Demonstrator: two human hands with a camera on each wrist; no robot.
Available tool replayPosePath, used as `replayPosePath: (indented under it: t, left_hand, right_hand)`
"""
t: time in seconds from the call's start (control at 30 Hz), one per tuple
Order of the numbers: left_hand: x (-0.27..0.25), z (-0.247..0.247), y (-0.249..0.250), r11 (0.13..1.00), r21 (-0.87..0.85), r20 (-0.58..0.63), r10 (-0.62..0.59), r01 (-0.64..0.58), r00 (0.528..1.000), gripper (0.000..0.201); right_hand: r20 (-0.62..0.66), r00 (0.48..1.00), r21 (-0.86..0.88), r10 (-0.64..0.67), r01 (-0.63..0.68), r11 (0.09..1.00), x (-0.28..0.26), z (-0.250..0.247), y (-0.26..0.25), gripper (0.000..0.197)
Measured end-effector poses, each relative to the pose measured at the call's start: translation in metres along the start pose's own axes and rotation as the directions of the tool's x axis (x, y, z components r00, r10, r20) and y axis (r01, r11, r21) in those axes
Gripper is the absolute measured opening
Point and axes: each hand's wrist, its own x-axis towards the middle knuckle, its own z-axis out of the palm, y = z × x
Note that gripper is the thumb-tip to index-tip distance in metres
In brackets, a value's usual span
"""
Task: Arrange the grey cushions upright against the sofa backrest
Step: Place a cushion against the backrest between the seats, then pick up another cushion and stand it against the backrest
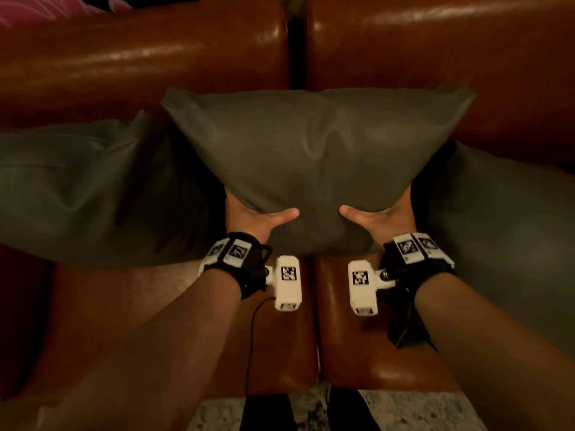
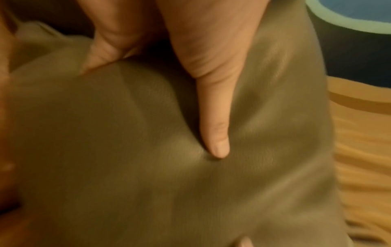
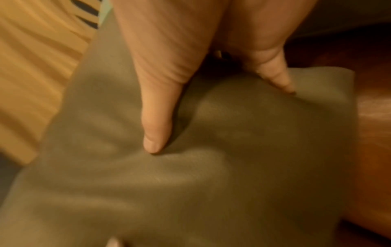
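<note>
Middle cushion in hand, flanked by two more grey cushions.
Left hand (image 1: 255,217) and right hand (image 1: 381,217) grip the smooth grey square cushion (image 1: 311,157), held before the brown leather backrest (image 1: 140,63); seating it remains.

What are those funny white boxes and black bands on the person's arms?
Both arms are bare, with no sleeves. Each wrist wears a black strap carrying white tags printed with black-and-white square codes. A white boxy camera juts out from the left strap and another from the right, each with its own code tag. A thin black cable hangs below the left one.
</note>
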Motion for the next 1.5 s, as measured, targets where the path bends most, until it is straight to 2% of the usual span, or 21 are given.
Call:
replayPosePath:
  t: [0.07,0.13,0.2,0.27,0.37,0.47,0.53,0.57,0.63,0.7,0.73,0.77,0.87,0.97,1.03,1.1,1.2,1.3,1.4,1.43,1.5]
  left_hand:
    - [-0.008,0.001,-0.01,1.0,-0.022,-0.013,-0.006,0.006,1.0,0.138]
    - [-0.013,-0.001,-0.02,1.0,-0.03,-0.019,-0.001,0.0,1.0,0.138]
    - [-0.008,-0.002,-0.018,0.999,-0.036,-0.034,0.024,-0.025,0.999,0.131]
    - [0.005,-0.003,-0.01,0.999,-0.021,-0.04,0.027,-0.027,0.999,0.13]
    - [0.01,-0.008,0.0,1.0,0.024,-0.01,0.005,-0.005,1.0,0.149]
    - [-0.004,-0.014,0.005,0.994,0.068,-0.016,-0.087,0.087,0.996,0.159]
    - [-0.015,-0.016,0.008,0.968,0.092,-0.023,-0.231,0.232,0.973,0.155]
    - [-0.022,-0.017,0.01,0.943,0.109,-0.014,-0.315,0.315,0.949,0.147]
    - [-0.036,-0.017,0.011,0.9,0.16,0.063,-0.42,0.406,0.905,0.112]
    - [-0.053,-0.016,0.015,0.884,0.207,0.158,-0.453,0.419,0.878,0.058]
    - [-0.061,-0.014,0.018,0.884,0.233,0.202,-0.451,0.404,0.87,0.037]
    - [-0.07,-0.014,0.022,0.881,0.27,0.241,-0.453,0.388,0.858,0.024]
    - [-0.089,-0.01,0.032,0.87,0.33,0.334,-0.47,0.366,0.817,0.014]
    - [-0.108,0.003,0.045,0.877,0.367,0.385,-0.446,0.309,0.808,0.006]
    - [-0.122,0.017,0.051,0.877,0.399,0.406,-0.429,0.266,0.807,0.008]
    - [-0.138,0.038,0.058,0.88,0.408,0.424,-0.42,0.244,0.803,0.013]
    - [-0.158,0.078,0.063,0.869,0.434,0.422,-0.43,0.238,0.798,0.022]
    - [-0.175,0.128,0.06,0.858,0.452,0.387,-0.434,0.243,0.813,0.029]
    - [-0.198,0.177,0.054,0.837,0.419,0.28,-0.489,0.353,0.826,0.02]
    - [-0.209,0.192,0.052,0.814,0.412,0.246,-0.531,0.409,0.811,0.023]
    - [-0.231,0.219,0.039,0.771,0.385,0.232,-0.613,0.508,0.755,0.056]
  right_hand:
    - [-0.01,1.0,-0.008,-0.025,0.025,1.0,-0.012,0.0,0.005,0.108]
    - [-0.001,1.0,-0.008,-0.011,0.011,1.0,-0.021,0.002,0.01,0.105]
    - [-0.018,1.0,-0.002,-0.008,0.008,1.0,-0.013,0.007,0.01,0.112]
    - [-0.063,0.998,-0.028,-0.003,0.002,1.0,0.004,0.012,0.003,0.133]
    - [-0.067,0.996,-0.119,0.052,-0.06,0.991,0.014,0.012,-0.006,0.162]
    - [-0.074,0.993,-0.129,0.09,-0.099,0.987,0.0,0.007,-0.008,0.16]
    - [-0.049,0.987,-0.152,0.155,-0.161,0.975,-0.013,0.003,-0.006,0.15]
    - [-0.028,0.98,-0.178,0.198,-0.2,0.964,-0.022,0.0,-0.006,0.141]
    - [0.015,0.963,-0.246,0.268,-0.256,0.935,-0.043,-0.009,0.0,0.117]
    - [0.061,0.949,-0.286,0.31,-0.282,0.916,-0.071,-0.022,0.004,0.08]
    - [0.076,0.939,-0.286,0.335,-0.301,0.91,-0.086,-0.03,0.007,0.068]
    - [0.076,0.924,-0.288,0.375,-0.339,0.895,-0.101,-0.04,0.012,0.065]
    - [0.025,0.878,-0.289,0.478,-0.451,0.844,-0.143,-0.079,0.026,0.068]
    - [-0.048,0.833,-0.247,0.552,-0.545,0.801,-0.17,-0.127,0.042,0.065]
    - [-0.083,0.799,-0.212,0.596,-0.598,0.773,-0.18,-0.158,0.048,0.061]
    - [-0.111,0.791,-0.195,0.602,-0.611,0.767,-0.18,-0.188,0.053,0.058]
    - [-0.129,0.801,-0.154,0.585,-0.599,0.786,-0.165,-0.236,0.058,0.055]
    - [-0.113,0.837,-0.187,0.536,-0.547,0.816,-0.14,-0.285,0.067,0.047]
    - [-0.044,0.893,-0.254,0.449,-0.444,0.859,-0.1,-0.33,0.069,0.036]
    - [-0.011,0.909,-0.262,0.417,-0.405,0.876,-0.083,-0.341,0.065,0.035]
    - [0.064,0.937,-0.332,0.343,-0.304,0.893,-0.047,-0.36,0.052,0.038]
